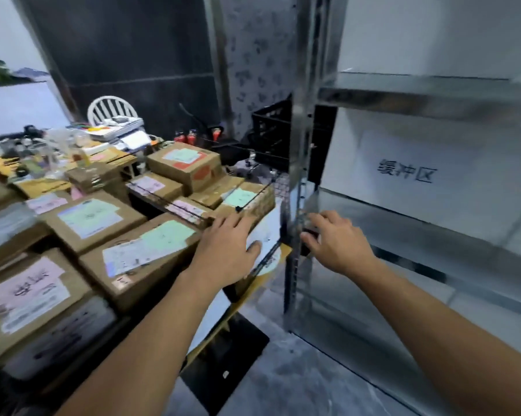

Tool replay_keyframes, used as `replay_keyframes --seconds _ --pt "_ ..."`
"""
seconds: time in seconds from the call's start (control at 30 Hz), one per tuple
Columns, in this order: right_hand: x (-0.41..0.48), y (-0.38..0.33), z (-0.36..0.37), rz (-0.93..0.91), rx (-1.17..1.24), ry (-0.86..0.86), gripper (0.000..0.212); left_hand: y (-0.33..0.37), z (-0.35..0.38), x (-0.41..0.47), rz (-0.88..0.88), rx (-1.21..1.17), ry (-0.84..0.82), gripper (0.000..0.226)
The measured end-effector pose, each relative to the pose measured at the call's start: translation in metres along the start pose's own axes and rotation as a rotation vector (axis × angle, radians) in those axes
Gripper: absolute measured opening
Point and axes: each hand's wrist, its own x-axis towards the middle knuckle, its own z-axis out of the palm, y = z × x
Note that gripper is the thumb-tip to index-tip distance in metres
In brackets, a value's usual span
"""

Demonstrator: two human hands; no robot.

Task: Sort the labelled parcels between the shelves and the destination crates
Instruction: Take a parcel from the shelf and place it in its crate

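Far left: clutter [34, 151] on a desk, with a white chair [110, 108] behind it.

Cardboard parcels are packed tight across the left half, labels up:
- pink-label box [28, 298] is nearest, bottom left
- blue-label box [94, 220] sits behind it
- green-label box [139, 259] is just right of those 2, next to the left wrist
- red-tape box [187, 166] is further back, stacked on lower ones, highest in the pile
- end box [244, 202] is at the pile's right end and has a green label; a black wire [193, 205] runs across the boxes beside it

Left hand [226, 247]: palm down, fingers straight and together, lying on the near corner of the end box. The thumb is spread out over a white flat pack [268, 235] at the pile's right edge. It isn't curled round anything.

Black crate [271, 136]: behind the pile, up against the steel post [298, 145].

Right hand [337, 241]: at the post, level with the middle shelf [418, 232]. Fingers are bent with the tips at the post and the thumb below them. A small dark thing [310, 234] sits between thumb and fingers. It's too blurred, so I can't tell if it's gripped.

Shelf unit is galvanised metal. The upper shelf [433, 91] is also in view. A white sign [406, 172] with 3 characters stands at the back between the 2 boards.

Below: grey floor [283, 379], with a black base plate [223, 361] on it under the pile's right edge.
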Motion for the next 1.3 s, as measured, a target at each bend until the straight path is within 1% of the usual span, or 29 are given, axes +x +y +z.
replay_keyframes --seconds 0.13,0.27,0.4,0.6,0.87,1.1,1.3 --pt "-0.057 0.082 -0.022 0.176 -0.043 0.02 0.051 0.076 0.025 0.016 0.132 -0.057 -0.121 0.055" --pt "-0.123 0.165 -0.05 0.358 -0.091 0.03 0.051 0.177 0.045 0.022 0.274 -0.123 -0.117 0.056" --pt "-0.192 0.244 -0.082 0.512 -0.119 0.091 0.052 0.282 0.061 0.017 0.42 -0.181 -0.124 0.055" --pt "-0.296 0.344 -0.117 0.699 -0.159 0.12 0.054 0.421 0.088 -0.001 0.575 -0.196 -0.137 0.055" --pt "-0.426 0.437 -0.145 0.924 -0.206 0.135 0.053 0.586 0.116 -0.037 0.807 -0.257 -0.218 0.054" --pt "-0.512 0.486 -0.158 1.1 -0.254 0.14 0.055 0.69 0.139 -0.054 1.005 -0.247 -0.269 0.054" --pt "-0.557 0.54 -0.164 1.244 -0.263 0.149 0.055 0.781 0.173 -0.057 1.153 -0.25 -0.307 0.053"
